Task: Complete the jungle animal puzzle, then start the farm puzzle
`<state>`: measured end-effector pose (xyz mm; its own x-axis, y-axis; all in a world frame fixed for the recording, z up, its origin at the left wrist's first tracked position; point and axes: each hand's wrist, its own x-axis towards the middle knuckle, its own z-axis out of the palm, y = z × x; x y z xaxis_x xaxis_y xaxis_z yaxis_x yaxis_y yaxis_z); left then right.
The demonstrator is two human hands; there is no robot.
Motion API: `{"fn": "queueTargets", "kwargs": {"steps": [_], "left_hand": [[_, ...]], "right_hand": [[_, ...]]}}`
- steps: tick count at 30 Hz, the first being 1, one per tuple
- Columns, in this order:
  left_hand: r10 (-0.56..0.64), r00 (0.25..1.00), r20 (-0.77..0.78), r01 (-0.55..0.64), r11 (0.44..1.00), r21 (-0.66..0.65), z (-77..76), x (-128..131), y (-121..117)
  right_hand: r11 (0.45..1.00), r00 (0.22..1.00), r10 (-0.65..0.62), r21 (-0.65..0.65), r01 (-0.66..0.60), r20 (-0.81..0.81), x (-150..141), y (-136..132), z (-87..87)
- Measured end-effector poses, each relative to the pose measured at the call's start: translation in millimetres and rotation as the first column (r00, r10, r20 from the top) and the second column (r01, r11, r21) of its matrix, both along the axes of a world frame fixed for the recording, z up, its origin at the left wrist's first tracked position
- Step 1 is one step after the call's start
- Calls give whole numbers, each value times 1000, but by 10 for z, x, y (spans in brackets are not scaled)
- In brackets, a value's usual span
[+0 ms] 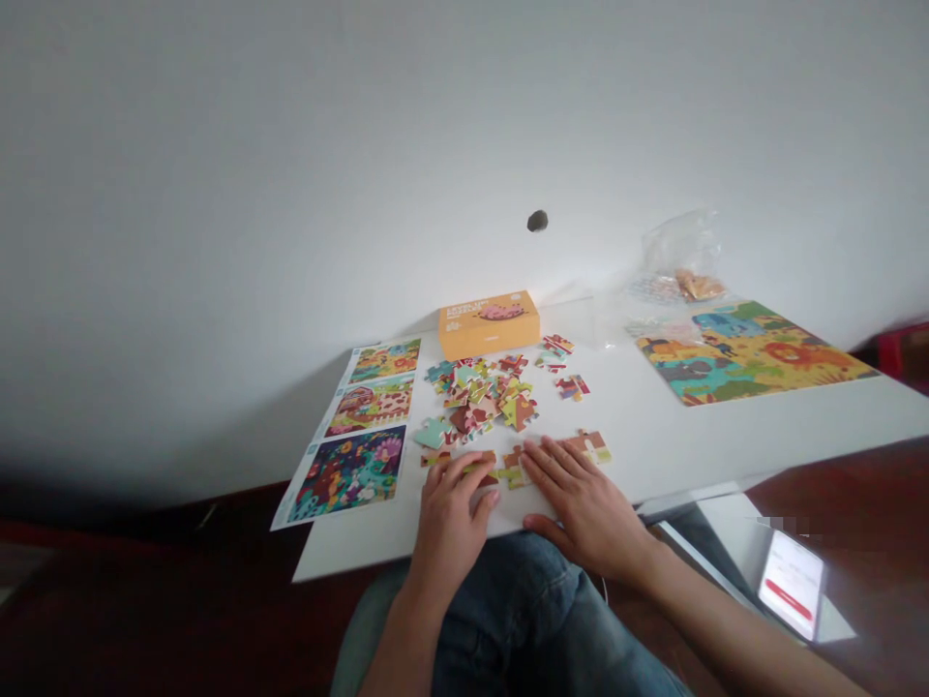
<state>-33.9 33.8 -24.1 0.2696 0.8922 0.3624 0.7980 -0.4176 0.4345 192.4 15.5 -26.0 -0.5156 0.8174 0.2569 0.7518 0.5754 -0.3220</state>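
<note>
A row of joined puzzle pieces (593, 446) lies near the front edge of the white table (653, 426). My left hand (451, 508) rests on the left end of that row, fingers bent and pressing on the pieces. My right hand (577, 499) lies flat over the row's middle, fingers stretched out and together. Just beyond my hands sits a loose pile of coloured puzzle pieces (483, 392). An orange puzzle box (489, 325) stands behind the pile.
A guide sheet with three pictures (359, 426) lies at the table's left, overhanging its edge. A finished animal puzzle (747, 350) lies at the far right, a clear plastic bag (678, 261) behind it. A lit phone (791, 581) sits low right. White wall behind.
</note>
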Motion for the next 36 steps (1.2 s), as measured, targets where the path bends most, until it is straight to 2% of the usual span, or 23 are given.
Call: {"fn": "queueTargets", "kwargs": {"steps": [2, 6, 10, 21, 26, 31, 36], "left_hand": [[-27, 999, 17, 28, 999, -29, 16, -24, 33], [-4, 999, 53, 7, 998, -65, 2, -61, 67], [4, 999, 44, -2, 999, -45, -8, -76, 54], [-72, 995, 65, 73, 997, -20, -22, -86, 5], [-72, 996, -58, 74, 997, 18, -27, 107, -49], [-18, 984, -179, 33, 996, 83, -67, 330, -194], [0, 974, -229, 20, 996, 87, -142, 308, -224]], "right_hand": [[1000, 1000, 6, 2, -6, 8, -2, 1, 7], [1000, 999, 3, -2, -3, 34, 1, -7, -18], [1000, 999, -18, -13, 18, 51, -14, -6, -22], [1000, 999, -30, -2, 30, 37, -24, -6, 2], [1000, 998, -22, -7, 22, 63, -24, 7, -29], [999, 998, -33, 9, 33, 59, -28, 3, -20], [1000, 999, -24, 0, 24, 48, -20, 8, -26]]}}
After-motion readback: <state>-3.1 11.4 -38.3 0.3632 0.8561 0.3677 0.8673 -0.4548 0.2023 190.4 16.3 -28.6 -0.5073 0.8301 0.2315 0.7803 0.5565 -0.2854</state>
